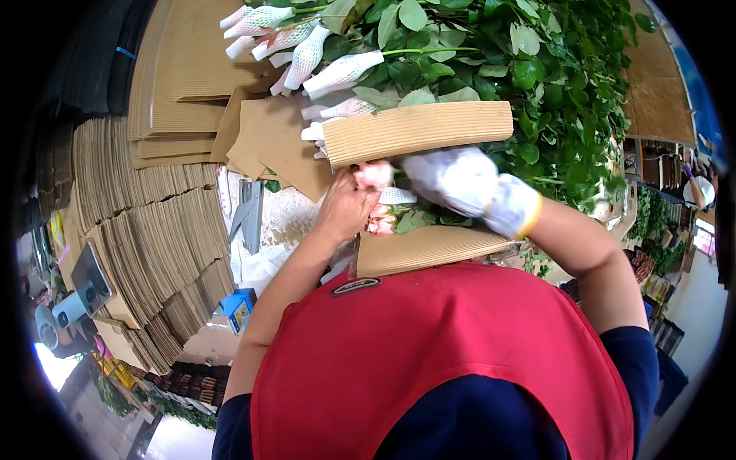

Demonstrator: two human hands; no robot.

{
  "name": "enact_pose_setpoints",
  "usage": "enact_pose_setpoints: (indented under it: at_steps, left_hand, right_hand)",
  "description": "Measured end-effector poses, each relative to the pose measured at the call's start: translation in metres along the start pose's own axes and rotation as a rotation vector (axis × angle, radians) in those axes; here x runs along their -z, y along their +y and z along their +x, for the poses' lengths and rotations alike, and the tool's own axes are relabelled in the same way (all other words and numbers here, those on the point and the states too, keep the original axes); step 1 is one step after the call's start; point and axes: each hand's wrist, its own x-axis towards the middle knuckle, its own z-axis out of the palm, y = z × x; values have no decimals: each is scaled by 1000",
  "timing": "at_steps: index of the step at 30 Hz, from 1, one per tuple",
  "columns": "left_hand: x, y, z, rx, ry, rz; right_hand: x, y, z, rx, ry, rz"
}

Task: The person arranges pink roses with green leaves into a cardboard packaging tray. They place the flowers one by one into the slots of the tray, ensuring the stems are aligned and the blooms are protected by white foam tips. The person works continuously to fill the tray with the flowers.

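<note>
My bare left hand closes its fingers at the head of a pink rose. Just below are more pink blooms and a white foam net sleeve. On my right hand is a white glove, blurred by motion over the stems and leaves, its fingers not readable. The roses lie between a sheet of corrugated cardboard close to my apron and a curved cardboard piece standing beyond them.
Several roses in white net sleeves lie at the far side, with a mass of green leaves to the right. Stacked cardboard rises at left. Near it are a grey stapler-like tool, a blue box and a mounted phone.
</note>
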Motion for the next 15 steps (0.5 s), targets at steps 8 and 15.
enact_pose_setpoints:
  at_steps: [8,15]
  left_hand:
    - [10,22,-7,-52,73,475]
    - [3,-2,1,-40,61,11]
  right_hand:
    - [-56,21,3,134,274,-281]
    - [-29,9,0,-38,30,-242]
